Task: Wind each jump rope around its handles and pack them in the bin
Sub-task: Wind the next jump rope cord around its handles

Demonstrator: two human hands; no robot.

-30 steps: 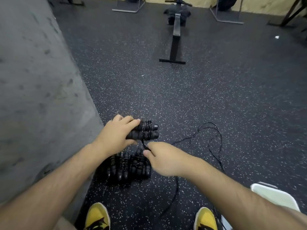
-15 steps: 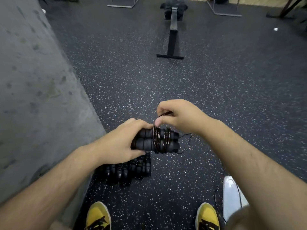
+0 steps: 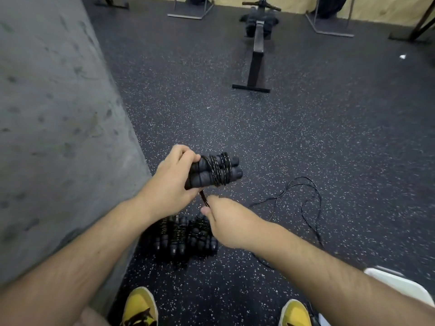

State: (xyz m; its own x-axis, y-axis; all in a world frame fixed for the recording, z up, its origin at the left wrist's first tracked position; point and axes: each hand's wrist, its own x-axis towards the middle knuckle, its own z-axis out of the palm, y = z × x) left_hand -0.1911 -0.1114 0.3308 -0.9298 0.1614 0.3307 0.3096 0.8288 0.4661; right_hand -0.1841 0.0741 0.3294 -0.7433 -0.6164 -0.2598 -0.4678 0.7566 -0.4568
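Observation:
My left hand [image 3: 173, 182] grips the two black jump rope handles [image 3: 215, 171] side by side, held out over the floor. Several turns of black rope circle the handles near their free ends. Just below them my right hand [image 3: 223, 218] pinches the rope [image 3: 204, 199], which runs up taut to the handles. The loose rest of the rope [image 3: 303, 196] lies in loops on the floor to the right. A pile of wound jump ropes [image 3: 182, 238] sits on the floor under my forearms. The white bin [image 3: 400, 287] shows only a corner at the lower right.
A grey concrete wall [image 3: 51, 118] runs close along my left. My yellow shoes [image 3: 140, 307] stand at the bottom edge. A black rowing machine [image 3: 257, 45] and metal stands [image 3: 190, 8] occupy the far speckled rubber floor.
My right hand has come down from above the handles to below them, drawing the rope round for another turn. More of the loose rope is back in view on the floor.

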